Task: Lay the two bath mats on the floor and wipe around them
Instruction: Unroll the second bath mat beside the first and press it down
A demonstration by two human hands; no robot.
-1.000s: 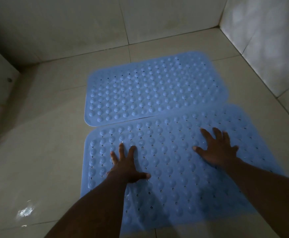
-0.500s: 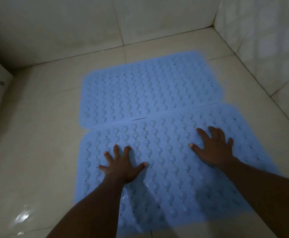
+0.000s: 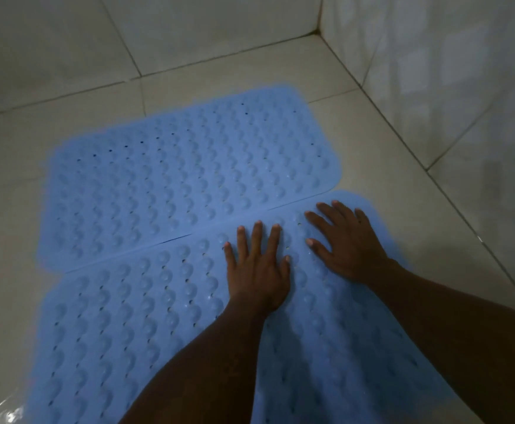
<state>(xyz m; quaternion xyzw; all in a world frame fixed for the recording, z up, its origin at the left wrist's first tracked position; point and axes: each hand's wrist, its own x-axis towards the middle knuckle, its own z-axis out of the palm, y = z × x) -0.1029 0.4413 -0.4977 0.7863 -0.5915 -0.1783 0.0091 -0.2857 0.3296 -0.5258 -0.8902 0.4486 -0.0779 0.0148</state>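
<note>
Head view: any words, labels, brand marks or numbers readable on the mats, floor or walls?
None readable.
The far mat and near mat show only bumps and holes; the floor and wall tiles carry no print.
The left hand and right hand, flat on the near mat, hide a part of it.

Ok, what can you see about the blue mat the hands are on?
The near mat is light blue and looks rubbery, with rows of round bumps, small holes and rounded corners. It lies flat on the pale tiled floor, its far edge meeting the far mat. The left hand and right hand press on it, fingers spread.
</note>
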